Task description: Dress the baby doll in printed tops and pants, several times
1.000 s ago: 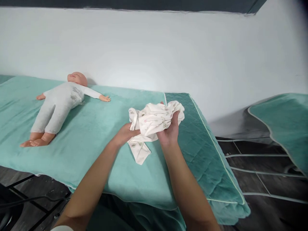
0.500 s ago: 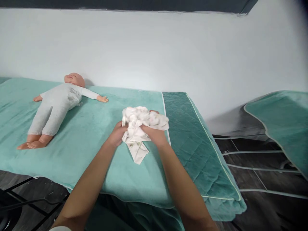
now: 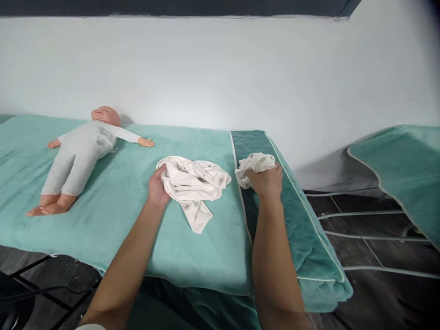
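Observation:
A crumpled white baby garment (image 3: 192,181) with a small print lies on the mint-green bed cover. My left hand (image 3: 158,185) grips its left edge, thumb over the fabric. A narrow piece of the same white printed cloth (image 3: 195,215) pokes out below it, toward me. Farther right, over the darker quilted strip, my right hand (image 3: 268,183) is closed around a bunched white printed garment (image 3: 256,165). A gap separates the two bundles. How the fingers of my right hand wrap underneath is hidden.
A baby doll (image 3: 85,137) in white clothing lies on its back at the left of the bed (image 3: 130,229). A white wall (image 3: 206,68) stands behind. To the right are metal bars (image 3: 367,238) and another green cover (image 3: 405,160).
My right hand has moved right, pulling one bunched garment away from the pile. My left hand has shifted slightly left, and the garment in it has spread out.

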